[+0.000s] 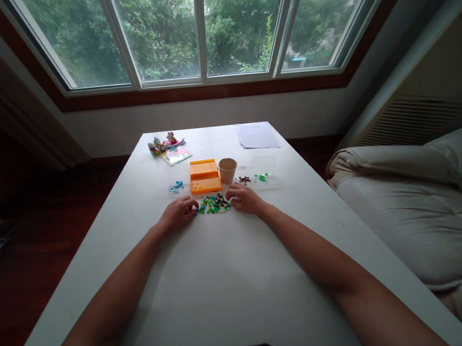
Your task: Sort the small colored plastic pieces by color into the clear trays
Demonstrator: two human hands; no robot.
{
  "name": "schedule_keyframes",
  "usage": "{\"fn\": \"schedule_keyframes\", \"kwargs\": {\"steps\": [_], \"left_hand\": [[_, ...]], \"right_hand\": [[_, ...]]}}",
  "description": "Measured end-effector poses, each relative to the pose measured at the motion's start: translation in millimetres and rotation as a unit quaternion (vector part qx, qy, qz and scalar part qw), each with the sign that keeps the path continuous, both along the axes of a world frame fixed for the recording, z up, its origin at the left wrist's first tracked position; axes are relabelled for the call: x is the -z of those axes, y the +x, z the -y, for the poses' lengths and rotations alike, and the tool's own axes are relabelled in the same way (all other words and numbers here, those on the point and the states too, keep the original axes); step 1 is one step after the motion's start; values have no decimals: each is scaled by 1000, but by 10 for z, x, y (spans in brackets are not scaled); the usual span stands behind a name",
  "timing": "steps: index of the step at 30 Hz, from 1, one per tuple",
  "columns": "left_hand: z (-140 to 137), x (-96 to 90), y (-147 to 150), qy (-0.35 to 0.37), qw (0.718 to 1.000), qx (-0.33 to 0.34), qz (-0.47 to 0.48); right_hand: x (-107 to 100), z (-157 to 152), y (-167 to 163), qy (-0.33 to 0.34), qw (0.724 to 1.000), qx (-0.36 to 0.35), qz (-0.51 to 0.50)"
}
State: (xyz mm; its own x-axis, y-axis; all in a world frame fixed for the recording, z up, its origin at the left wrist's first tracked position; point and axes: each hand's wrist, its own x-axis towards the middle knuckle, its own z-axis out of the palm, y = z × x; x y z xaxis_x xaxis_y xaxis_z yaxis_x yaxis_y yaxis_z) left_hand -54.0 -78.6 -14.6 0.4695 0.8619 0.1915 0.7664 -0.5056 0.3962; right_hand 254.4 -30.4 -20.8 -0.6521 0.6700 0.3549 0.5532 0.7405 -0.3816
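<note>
A loose pile of small toy bricks [213,204] in green, blue, dark red, yellow and white lies on the white table between my hands. At the left edge of the pile is my left hand [178,212], its fingers curled together and the tips close to the blue and green pieces. My right hand [245,198] rests at the opposite edge, thumb and fingers bent inward beside the bricks. Whatever either hand pinches is too small to make out. Just beyond the pile stand an orange plastic case [204,168] and a brown paper cup [228,170].
Clear trays hold sorted bricks: blue pieces [177,186] at left, dark red pieces [244,179] and green pieces [262,177] at right. Farther back are small assembled figures [162,144], a colourful card [176,155] and paper sheets [257,135]. A sofa [419,200] flanks the table's right side.
</note>
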Motion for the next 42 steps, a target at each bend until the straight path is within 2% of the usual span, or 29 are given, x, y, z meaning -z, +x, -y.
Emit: {"fn": "schedule_keyframes", "kwargs": {"steps": [6,10,12,16,21,31,37,42], "left_hand": [[18,-42,-18,-11,1000,17,12],[18,-65,-57,-20,999,41,10],[12,-66,-71,-18,999,48,9],[-6,-42,-76,-20,998,51,7],[-24,-2,-70,-15,999,46,3],[-38,32,-54,6,999,36,6],[-18,15,-54,6,999,41,14],[-2,16,-7,12,999,40,19]], "right_hand": [[1,-179,241,-83,996,11,13],[-51,-254,346,-177,983,-33,23],[-80,-249,351,-190,980,-54,33],[-77,-223,311,-157,985,-51,47],[20,-232,265,-112,993,-22,28],[155,-246,233,-70,998,0,6],[232,-266,198,-8,1000,19,-22],[163,-225,197,54,991,91,-77]]}}
